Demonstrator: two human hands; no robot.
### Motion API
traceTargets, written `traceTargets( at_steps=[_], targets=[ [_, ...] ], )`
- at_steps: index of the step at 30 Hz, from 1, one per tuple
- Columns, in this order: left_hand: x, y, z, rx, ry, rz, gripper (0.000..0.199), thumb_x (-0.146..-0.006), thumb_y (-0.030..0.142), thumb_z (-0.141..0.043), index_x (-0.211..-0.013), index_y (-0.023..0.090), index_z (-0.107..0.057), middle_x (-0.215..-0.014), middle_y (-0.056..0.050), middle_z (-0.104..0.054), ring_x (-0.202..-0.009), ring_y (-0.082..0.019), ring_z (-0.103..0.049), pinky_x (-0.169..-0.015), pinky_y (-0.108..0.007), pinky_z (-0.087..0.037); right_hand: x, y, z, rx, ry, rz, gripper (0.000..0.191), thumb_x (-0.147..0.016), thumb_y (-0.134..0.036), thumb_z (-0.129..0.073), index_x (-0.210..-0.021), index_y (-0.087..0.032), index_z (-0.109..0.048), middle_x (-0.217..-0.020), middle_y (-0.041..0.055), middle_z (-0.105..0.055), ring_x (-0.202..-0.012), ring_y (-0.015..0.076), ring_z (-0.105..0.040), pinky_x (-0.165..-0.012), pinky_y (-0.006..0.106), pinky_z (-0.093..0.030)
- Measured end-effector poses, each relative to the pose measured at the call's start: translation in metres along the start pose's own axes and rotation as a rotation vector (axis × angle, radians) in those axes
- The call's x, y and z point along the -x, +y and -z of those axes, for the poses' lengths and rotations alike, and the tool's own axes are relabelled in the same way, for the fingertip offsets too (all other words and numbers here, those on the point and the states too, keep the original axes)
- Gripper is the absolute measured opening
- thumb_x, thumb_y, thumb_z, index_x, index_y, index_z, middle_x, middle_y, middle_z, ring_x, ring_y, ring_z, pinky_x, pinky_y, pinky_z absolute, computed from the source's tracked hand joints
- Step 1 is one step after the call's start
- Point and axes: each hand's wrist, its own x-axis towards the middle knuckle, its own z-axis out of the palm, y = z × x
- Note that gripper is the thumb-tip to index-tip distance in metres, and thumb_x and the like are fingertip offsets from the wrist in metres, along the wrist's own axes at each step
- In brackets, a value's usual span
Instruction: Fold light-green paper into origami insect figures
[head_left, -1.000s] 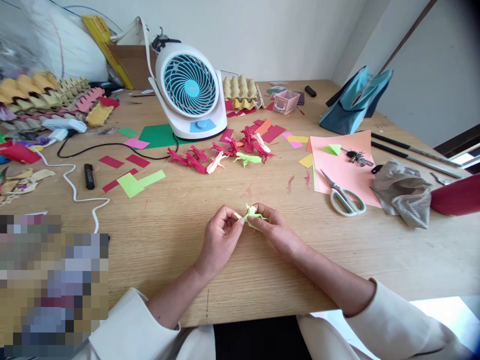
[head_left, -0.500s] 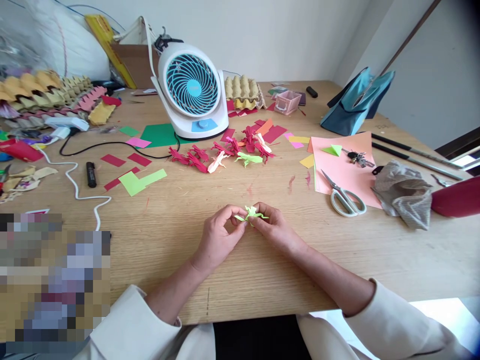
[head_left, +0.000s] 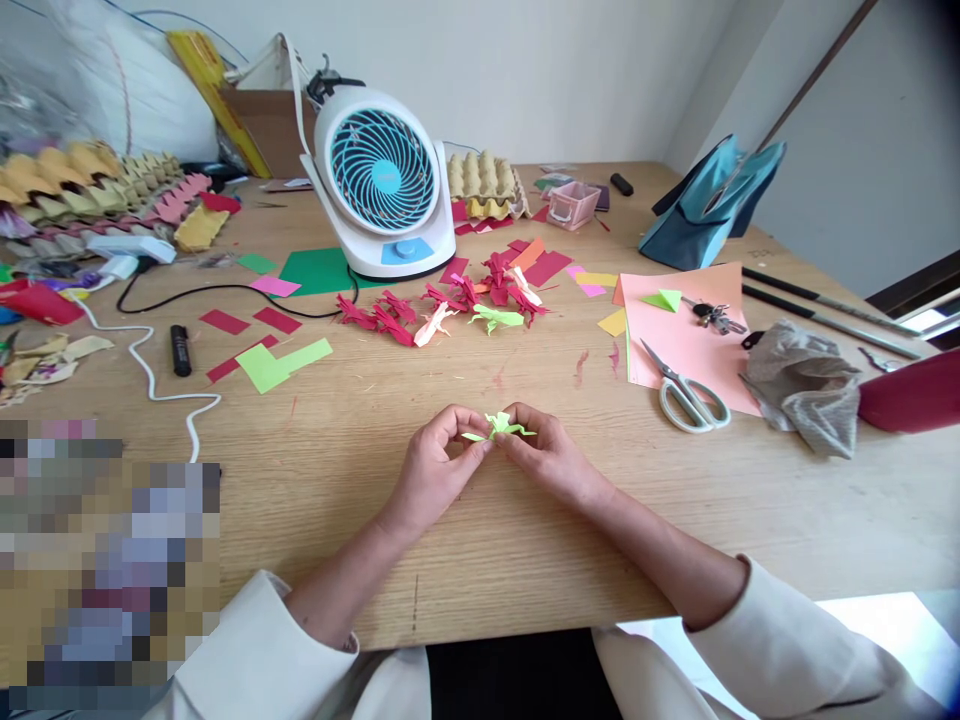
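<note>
A small light-green folded paper figure (head_left: 501,424), with thin limbs sticking out to both sides, is held above the near middle of the table. My left hand (head_left: 439,465) pinches its left side between thumb and fingers. From the other side, my right hand (head_left: 551,455) grips it the same way, the thumb in front. The fingertips hide parts of the figure. Beyond my hands lies a row of folded figures: several red ones (head_left: 394,318), a pale one (head_left: 434,325) and another light-green one (head_left: 497,318).
Behind the row stands a white fan (head_left: 405,250). Scissors (head_left: 684,392) and keys (head_left: 716,318) lie on pink paper (head_left: 645,345) to the right, near a grey cloth (head_left: 806,385). Leftward are green paper scraps (head_left: 274,368), a black marker (head_left: 180,350) and a white cable (head_left: 154,375).
Both hands keep their pinch on the light-green figure. The left fingers have shifted slightly, and more of the figure's left limb shows. The view has moved very little.
</note>
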Motion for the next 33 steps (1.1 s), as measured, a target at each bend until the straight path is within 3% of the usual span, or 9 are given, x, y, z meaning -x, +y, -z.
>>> traceTargets(
  at_steps=[6, 10, 17, 22, 27, 33],
  targets=[
    [-0.002, -0.001, 0.005, 0.163, -0.080, 0.102, 0.023, -0.086, 0.029, -0.066, -0.106, 0.018, -0.058, -0.091, -0.003, -0.068, -0.082, -0.015, -0.063, -0.074, -0.024, -0.047, 0.001, -0.003, 0.001, 0.022, -0.013, 0.006, 0.024, -0.080, -0.038, -0.064, -0.078, -0.018, -0.052, -0.067, -0.0049, -0.043, -0.060, 0.0093, -0.037, -0.056, 0.023, -0.031],
    [-0.002, 0.004, 0.004, 0.143, -0.114, 0.149, 0.031, -0.084, 0.025, -0.065, -0.113, 0.018, -0.054, -0.084, -0.001, -0.066, -0.077, -0.014, -0.062, -0.071, -0.024, -0.047, 0.001, -0.003, 0.000, 0.048, -0.028, 0.006, 0.026, -0.081, -0.042, -0.063, -0.079, -0.018, -0.053, -0.068, -0.0037, -0.046, -0.062, 0.0105, -0.040, -0.057, 0.023, -0.033],
    [-0.001, 0.007, 0.001, -0.003, -0.112, 0.047, 0.035, -0.087, 0.021, -0.058, -0.121, 0.019, -0.051, -0.089, -0.003, -0.066, -0.086, -0.016, -0.065, -0.077, -0.026, -0.049, 0.001, -0.001, 0.001, 0.073, -0.040, 0.026, 0.022, -0.083, -0.039, -0.062, -0.081, -0.018, -0.055, -0.072, -0.0018, -0.051, -0.067, 0.0123, -0.045, -0.061, 0.024, -0.037],
    [0.000, 0.009, 0.003, -0.082, -0.095, 0.022, 0.032, -0.083, 0.024, -0.065, -0.113, 0.019, -0.057, -0.081, 0.000, -0.064, -0.079, -0.014, -0.063, -0.074, -0.024, -0.048, 0.001, 0.002, 0.000, 0.081, -0.055, 0.041, 0.017, -0.084, -0.033, -0.058, -0.084, -0.016, -0.057, -0.072, -0.0013, -0.052, -0.067, 0.0126, -0.047, -0.063, 0.025, -0.038],
    [-0.001, 0.007, 0.007, 0.027, -0.147, 0.101, 0.034, -0.081, 0.031, -0.070, -0.110, 0.017, -0.058, -0.072, 0.003, -0.057, -0.064, -0.011, -0.056, -0.060, -0.021, -0.044, 0.001, 0.000, 0.001, -0.004, -0.111, 0.038, 0.026, -0.084, -0.042, -0.062, -0.083, -0.016, -0.055, -0.072, -0.0014, -0.052, -0.066, 0.0122, -0.046, -0.063, 0.026, -0.037],
    [-0.007, 0.002, 0.012, 0.151, -0.174, 0.140, 0.034, -0.078, 0.032, -0.075, -0.105, 0.016, -0.064, -0.075, -0.001, -0.064, -0.069, -0.013, -0.060, -0.065, -0.023, -0.046, 0.000, -0.002, 0.004, -0.012, -0.088, 0.033, 0.028, -0.081, -0.042, -0.067, -0.083, -0.017, -0.055, -0.072, -0.0026, -0.051, -0.065, 0.0105, -0.044, -0.060, 0.023, -0.036]
  ],
)
